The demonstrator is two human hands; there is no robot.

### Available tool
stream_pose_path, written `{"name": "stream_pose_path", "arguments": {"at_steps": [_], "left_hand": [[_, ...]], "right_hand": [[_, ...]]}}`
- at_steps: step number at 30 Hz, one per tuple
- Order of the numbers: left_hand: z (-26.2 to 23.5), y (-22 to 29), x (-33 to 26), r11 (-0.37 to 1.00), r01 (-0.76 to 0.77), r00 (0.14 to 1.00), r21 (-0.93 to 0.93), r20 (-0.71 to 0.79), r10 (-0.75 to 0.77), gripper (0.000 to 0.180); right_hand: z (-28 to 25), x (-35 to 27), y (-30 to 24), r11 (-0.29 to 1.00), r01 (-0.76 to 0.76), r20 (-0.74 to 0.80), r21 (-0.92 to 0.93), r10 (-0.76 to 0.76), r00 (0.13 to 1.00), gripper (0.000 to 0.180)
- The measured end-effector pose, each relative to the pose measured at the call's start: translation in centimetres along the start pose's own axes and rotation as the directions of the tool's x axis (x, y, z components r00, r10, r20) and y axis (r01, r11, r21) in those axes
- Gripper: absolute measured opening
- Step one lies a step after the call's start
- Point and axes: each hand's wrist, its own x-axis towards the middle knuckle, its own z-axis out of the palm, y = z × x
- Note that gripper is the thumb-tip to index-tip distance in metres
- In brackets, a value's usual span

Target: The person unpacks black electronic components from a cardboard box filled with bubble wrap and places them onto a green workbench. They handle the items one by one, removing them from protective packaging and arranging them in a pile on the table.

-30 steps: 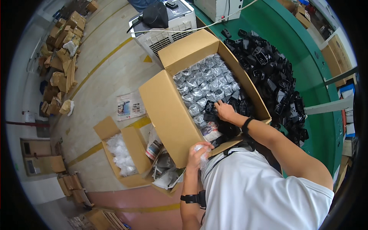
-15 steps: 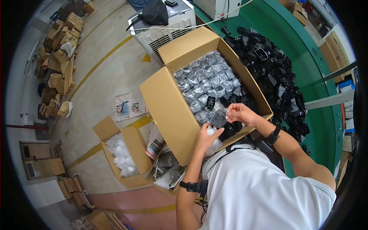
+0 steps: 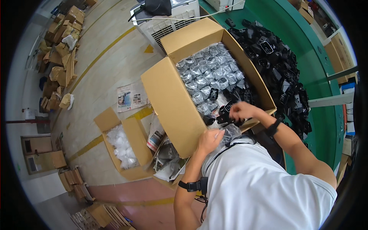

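My right hand (image 3: 240, 110) grips a small black plastic part (image 3: 227, 117) just above the near rim of a large open cardboard box (image 3: 172, 103). My left hand (image 3: 210, 140) holds a clear plastic bag (image 3: 231, 133) right below that part, at my chest. Inside the box lie rows of bagged parts (image 3: 209, 74) on the left and several loose black parts (image 3: 237, 94) on the right.
A heap of black parts (image 3: 281, 65) covers the green table (image 3: 322, 126) to the right. A smaller open carton with clear bags (image 3: 120, 143) sits on the floor at left, beside papers (image 3: 130, 96). A white fan unit (image 3: 168, 19) stands behind the box. Cardboard scraps (image 3: 61, 57) lie far left.
My right hand came out of the box with a black part and drew toward my chest. My left hand rose with the clear bag to meet it.
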Motion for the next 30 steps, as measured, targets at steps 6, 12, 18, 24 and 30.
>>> {"name": "stream_pose_path", "arguments": {"at_steps": [6, 12, 18, 24, 30], "left_hand": [[0.2, 1.4, -1.7, 0.989, 0.002, 1.0, -0.145, -0.024, -0.005, 0.023], [-1.3, 1.5, -2.6, 0.951, 0.073, 0.997, -0.299, 0.0, -0.076, 0.017], [-0.9, 0.1, -3.7, 0.922, 0.146, 0.986, -0.358, -0.024, -0.165, 0.015], [-0.9, -0.5, -3.2, 0.906, 0.184, 0.979, -0.381, -0.014, -0.204, 0.016], [-0.7, -0.6, -3.1, 0.904, 0.217, 0.972, -0.369, -0.001, -0.234, 0.016]], "right_hand": [[3.9, 10.8, 0.0, 0.539, 0.056, -0.18, -0.841, -0.375, 0.909, 0.033], [6.5, 15.2, 1.7, 0.316, 0.068, -0.11, -0.946, -0.514, 0.85, 0.026], [4.9, 14.6, 2.3, 0.39, 0.311, 0.113, -0.866, -0.454, 0.884, 0.021], [5.5, 12.9, 2.3, 0.352, 0.35, 0.162, -0.868, -0.466, 0.87, 0.029], [7.0, 14.5, 1.9, 0.288, 0.24, 0.089, -0.927, -0.453, 0.887, 0.034]]}}
